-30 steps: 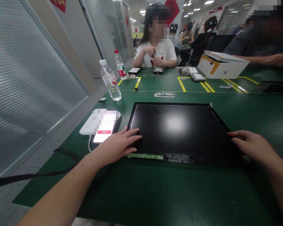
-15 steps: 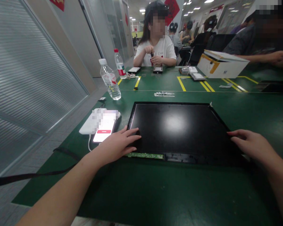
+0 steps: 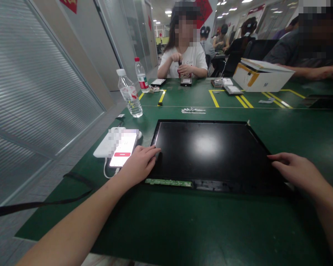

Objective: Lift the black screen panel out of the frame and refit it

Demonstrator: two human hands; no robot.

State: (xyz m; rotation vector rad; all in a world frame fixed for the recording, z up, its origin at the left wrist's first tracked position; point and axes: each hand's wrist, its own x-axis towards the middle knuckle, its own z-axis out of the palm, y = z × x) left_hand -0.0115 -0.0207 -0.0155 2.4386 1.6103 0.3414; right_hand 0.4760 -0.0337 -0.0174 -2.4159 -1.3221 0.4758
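A black flat display panel [image 3: 211, 151] lies face up on the green table [image 3: 177, 225]. Along its near edge, at the left, a green circuit board strip [image 3: 169, 182] is exposed. My left hand [image 3: 141, 162] rests at the panel's left edge, its fingers close together and pointing over the dark surface. At the right edge, my right hand [image 3: 296, 168] has its thumb and index finger on the frame, pinching the rim.
Left of the panel are a lit phone [image 3: 123, 153] with a white cable, a white device [image 3: 104, 146] and two water bottles [image 3: 131, 98]. A white box [image 3: 262, 77] stands far right. A person [image 3: 183, 55] sits opposite, and a black strap [image 3: 44, 205] lies left.
My left hand has pulled back a little to the left, and its spread fingers have drawn together. More of the green strip shows. My right hand stays in place.
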